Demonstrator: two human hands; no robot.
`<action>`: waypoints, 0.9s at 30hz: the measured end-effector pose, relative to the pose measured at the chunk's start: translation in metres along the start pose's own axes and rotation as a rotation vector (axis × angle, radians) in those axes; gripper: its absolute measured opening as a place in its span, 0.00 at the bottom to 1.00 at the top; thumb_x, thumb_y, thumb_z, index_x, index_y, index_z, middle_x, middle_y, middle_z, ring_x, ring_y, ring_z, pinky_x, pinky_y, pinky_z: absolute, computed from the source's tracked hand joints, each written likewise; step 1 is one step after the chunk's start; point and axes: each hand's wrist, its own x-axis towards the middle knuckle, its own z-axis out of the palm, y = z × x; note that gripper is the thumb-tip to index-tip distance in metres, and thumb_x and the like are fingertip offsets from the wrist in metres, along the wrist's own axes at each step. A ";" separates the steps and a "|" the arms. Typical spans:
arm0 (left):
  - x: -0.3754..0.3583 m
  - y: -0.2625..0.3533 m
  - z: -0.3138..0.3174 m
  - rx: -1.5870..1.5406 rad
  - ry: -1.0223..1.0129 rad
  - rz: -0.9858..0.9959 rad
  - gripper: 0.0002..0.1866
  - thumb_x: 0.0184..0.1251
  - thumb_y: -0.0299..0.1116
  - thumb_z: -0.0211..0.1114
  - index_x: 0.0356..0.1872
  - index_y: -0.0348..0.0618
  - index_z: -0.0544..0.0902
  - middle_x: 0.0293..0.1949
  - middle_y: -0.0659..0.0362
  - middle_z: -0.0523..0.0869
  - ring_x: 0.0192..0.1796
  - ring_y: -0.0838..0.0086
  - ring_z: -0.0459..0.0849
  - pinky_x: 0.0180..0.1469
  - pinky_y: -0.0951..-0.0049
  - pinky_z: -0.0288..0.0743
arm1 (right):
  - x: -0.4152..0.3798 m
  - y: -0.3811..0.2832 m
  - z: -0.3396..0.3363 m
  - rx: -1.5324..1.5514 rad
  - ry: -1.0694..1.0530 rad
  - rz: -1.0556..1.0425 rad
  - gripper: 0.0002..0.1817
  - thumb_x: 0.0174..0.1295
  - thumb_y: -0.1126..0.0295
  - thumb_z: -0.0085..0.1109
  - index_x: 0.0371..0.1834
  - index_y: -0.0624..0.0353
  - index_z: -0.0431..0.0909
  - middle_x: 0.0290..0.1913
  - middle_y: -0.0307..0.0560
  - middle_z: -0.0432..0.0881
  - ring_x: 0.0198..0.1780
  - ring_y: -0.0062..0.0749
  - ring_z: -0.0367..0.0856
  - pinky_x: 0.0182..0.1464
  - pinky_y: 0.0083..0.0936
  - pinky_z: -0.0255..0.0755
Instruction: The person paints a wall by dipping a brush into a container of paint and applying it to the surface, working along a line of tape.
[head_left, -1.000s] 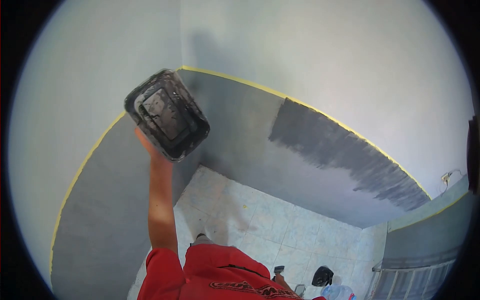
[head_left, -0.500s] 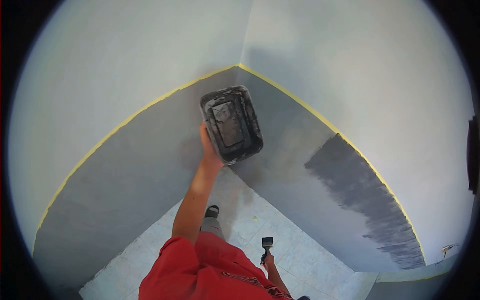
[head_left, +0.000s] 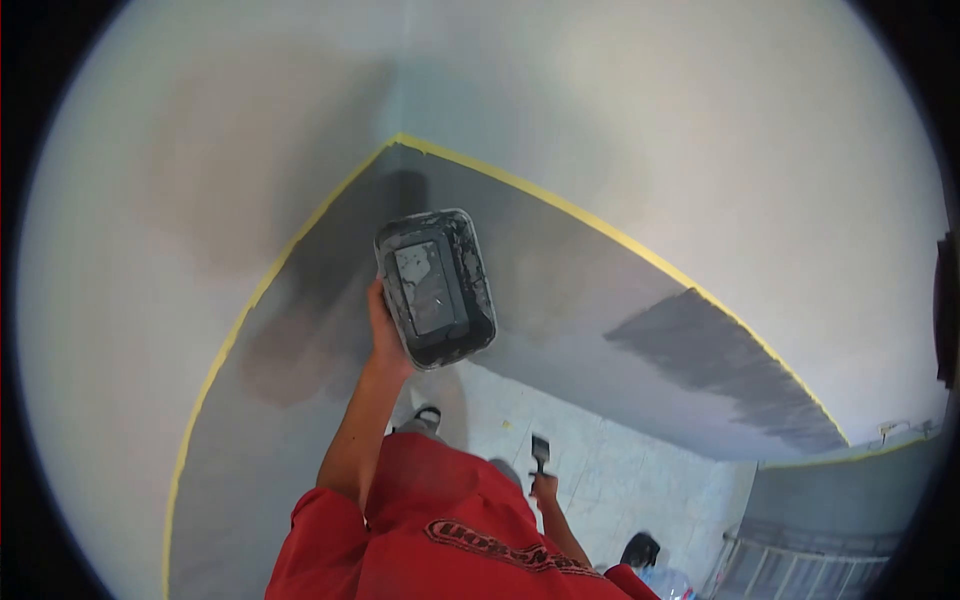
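Observation:
My left hand [head_left: 388,330] grips a dark rectangular paint tub [head_left: 430,285] by its left side, held up near the wall corner. Grey paint streaks its inner walls, and a shiny wet patch shows on its bottom. Lower down, my right hand [head_left: 544,487] is closed around the handle of a paintbrush [head_left: 540,452], its bristles pointing up and away from me. The brush is apart from the wall. On the right wall a darker grey painted patch [head_left: 710,355] with ragged edges lies under the yellow masking tape [head_left: 560,205].
Pale walls [head_left: 640,110] rise above the tape, with grey wall [head_left: 230,450] below. Light floor tiles [head_left: 610,480] lie beneath me. At lower right are a black object [head_left: 640,549], a clear plastic item [head_left: 668,582] and a metal rail frame [head_left: 800,570]. Wires [head_left: 890,430] stick out of the right wall.
My view has shifted, bringing the corner leftward and the rail frame into sight. The tub is closer to me and lower in view. Both hands keep their holds.

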 end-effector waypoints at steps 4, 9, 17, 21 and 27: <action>0.026 -0.006 -0.013 0.036 0.176 -0.072 0.35 0.76 0.61 0.41 0.67 0.44 0.73 0.60 0.54 0.81 0.60 0.62 0.81 0.62 0.59 0.77 | -0.062 -0.105 0.037 0.127 -0.051 -0.130 0.11 0.66 0.66 0.60 0.39 0.65 0.84 0.18 0.34 0.67 0.16 0.19 0.64 0.16 0.23 0.61; 0.039 -0.008 -0.031 0.047 0.093 -0.104 0.34 0.76 0.61 0.43 0.67 0.43 0.73 0.60 0.54 0.81 0.60 0.65 0.81 0.62 0.62 0.77 | -0.151 -0.237 0.053 0.260 -0.162 -0.282 0.19 0.76 0.58 0.52 0.51 0.65 0.82 0.17 0.29 0.62 0.16 0.15 0.57 0.18 0.21 0.54; 0.063 -0.014 -0.038 0.332 0.045 -0.274 0.32 0.76 0.60 0.49 0.64 0.42 0.76 0.57 0.56 0.83 0.57 0.69 0.82 0.61 0.67 0.75 | -0.246 -0.362 0.058 -0.158 0.112 -0.726 0.19 0.69 0.71 0.60 0.62 0.61 0.76 0.19 0.37 0.76 0.20 0.16 0.71 0.23 0.19 0.62; 0.070 -0.026 -0.051 0.410 0.068 -0.427 0.31 0.75 0.60 0.52 0.61 0.43 0.77 0.54 0.58 0.84 0.55 0.71 0.83 0.60 0.69 0.75 | -0.261 -0.377 0.064 -0.332 0.090 -0.741 0.21 0.63 0.76 0.64 0.61 0.58 0.78 0.20 0.39 0.78 0.22 0.17 0.72 0.26 0.19 0.63; 0.073 -0.050 -0.058 0.413 0.064 -0.531 0.30 0.74 0.60 0.54 0.61 0.44 0.78 0.53 0.58 0.85 0.54 0.71 0.83 0.61 0.70 0.74 | -0.270 -0.391 0.080 -0.417 0.081 -0.792 0.19 0.60 0.78 0.66 0.56 0.59 0.83 0.21 0.46 0.78 0.21 0.21 0.71 0.26 0.22 0.65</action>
